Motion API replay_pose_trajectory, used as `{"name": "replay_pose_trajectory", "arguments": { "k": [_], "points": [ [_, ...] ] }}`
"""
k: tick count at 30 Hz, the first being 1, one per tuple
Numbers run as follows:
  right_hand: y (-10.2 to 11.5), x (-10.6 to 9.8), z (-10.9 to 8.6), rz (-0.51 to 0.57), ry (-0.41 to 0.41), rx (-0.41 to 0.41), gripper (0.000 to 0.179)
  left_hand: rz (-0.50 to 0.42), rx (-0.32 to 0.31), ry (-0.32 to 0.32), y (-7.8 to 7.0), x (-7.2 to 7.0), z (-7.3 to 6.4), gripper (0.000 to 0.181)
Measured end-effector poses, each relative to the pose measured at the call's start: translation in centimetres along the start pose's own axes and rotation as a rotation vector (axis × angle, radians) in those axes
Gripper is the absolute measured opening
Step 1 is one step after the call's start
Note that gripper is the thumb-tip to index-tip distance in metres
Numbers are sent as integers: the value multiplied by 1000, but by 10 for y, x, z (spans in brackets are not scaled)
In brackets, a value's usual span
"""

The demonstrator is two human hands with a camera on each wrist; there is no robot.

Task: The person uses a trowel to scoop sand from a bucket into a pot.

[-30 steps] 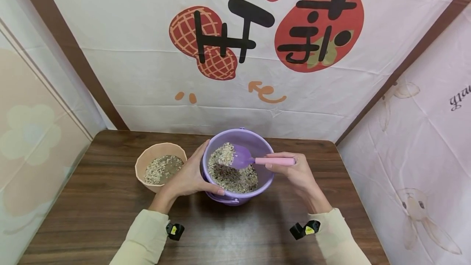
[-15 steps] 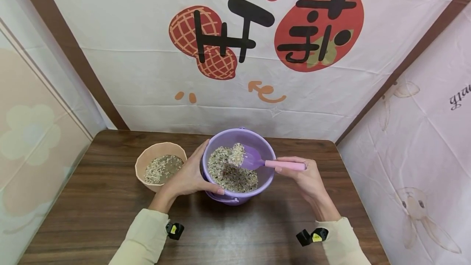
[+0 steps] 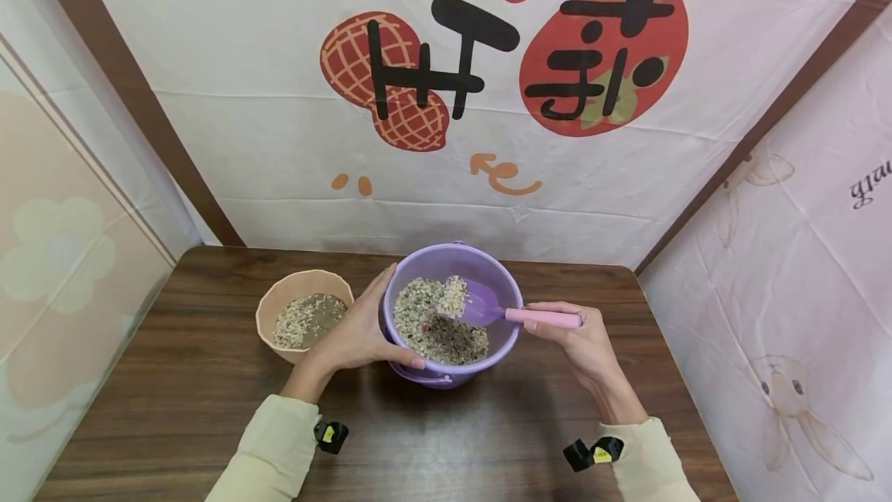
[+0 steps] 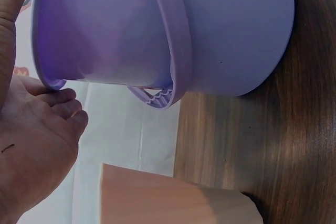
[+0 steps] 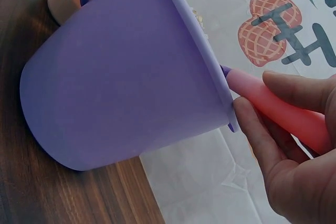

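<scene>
A purple bucket (image 3: 500, 335) with loose pale and dark grains (image 3: 446, 343) inside stands on the table. My left hand (image 3: 355, 331) holds it by the left of its rim, thumb along the near edge; in the left wrist view the fingertips (image 4: 65, 98) bend at the rim. Over the grains, inside the bucket's mouth, is a small purple shovel (image 3: 481, 303) bearing a heap of pale grains (image 3: 453, 297). My right hand (image 3: 581, 335) pinches its pink handle (image 5: 283, 103) between thumb and fingers at the bucket's right rim.
A peach faceted bowl (image 3: 268, 312) with similar grains over part of its floor stands just left of the bucket, behind my left wrist. The bucket's handle (image 4: 178, 35) hangs down its side. A printed cloth wall (image 3: 293, 200) rises behind the wooden table (image 3: 453, 448).
My right hand has drawn the loaded shovel rightward and slightly nearer, toward the bucket's right rim. The left hand, bucket and bowl stay where they were.
</scene>
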State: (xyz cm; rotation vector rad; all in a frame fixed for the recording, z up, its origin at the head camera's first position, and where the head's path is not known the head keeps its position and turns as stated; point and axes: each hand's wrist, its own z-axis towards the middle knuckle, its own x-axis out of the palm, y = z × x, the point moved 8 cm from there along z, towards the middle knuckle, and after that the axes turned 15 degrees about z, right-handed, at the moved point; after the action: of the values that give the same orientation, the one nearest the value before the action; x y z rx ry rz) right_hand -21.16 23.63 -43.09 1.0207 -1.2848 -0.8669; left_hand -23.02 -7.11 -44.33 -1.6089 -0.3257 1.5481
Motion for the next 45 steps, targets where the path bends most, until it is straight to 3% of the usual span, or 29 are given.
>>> {"name": "replay_pose_trajectory", "arguments": {
  "k": [5,12,28,36,45],
  "points": [
    [-1,1,0,-1,27,-3,43,26,-21,0,0,-5,-3,151],
    [0,1,0,-6,21,-7,43,108,-102,-9,10,-25,-17,149],
    [0,-1,-1,5,-12,-5,42,190,-267,-221,77,-87,-68,139],
    [1,-2,-2,-4,-30,-10,32,215,-327,-224,102,-92,-81,139],
    [0,-1,-2,-2,-7,-11,36,167,-282,-268,119,-83,-85,135]
  ]
}}
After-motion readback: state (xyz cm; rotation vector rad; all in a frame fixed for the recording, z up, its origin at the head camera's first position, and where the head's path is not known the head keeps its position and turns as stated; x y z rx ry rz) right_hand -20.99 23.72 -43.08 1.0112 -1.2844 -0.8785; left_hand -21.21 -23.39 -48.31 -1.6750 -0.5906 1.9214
